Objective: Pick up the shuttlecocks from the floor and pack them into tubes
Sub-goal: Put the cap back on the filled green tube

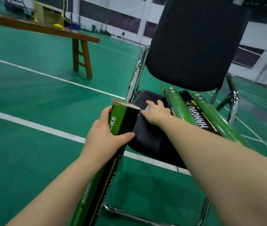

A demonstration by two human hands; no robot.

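My left hand (104, 132) grips a long green-and-black shuttlecock tube (123, 118) near its open top end, fingers and thumb wrapped round it. The tube slants up from the lower middle towards the chair. My right hand (156, 112) reaches over the black chair seat (149, 137), fingers curled over a small white thing (147, 108), mostly hidden by the hand, just beside the tube's mouth. Three closed tubes lie side by side on the seat to the right: a green one (178, 106), a black one (199, 115) and another green one (214, 116).
The black chair with backrest (193, 44) and chrome frame (137, 70) stands on the green court floor (31, 98) with white lines. A wooden bench (48, 30) runs along the upper left. No shuttlecocks show on the floor.
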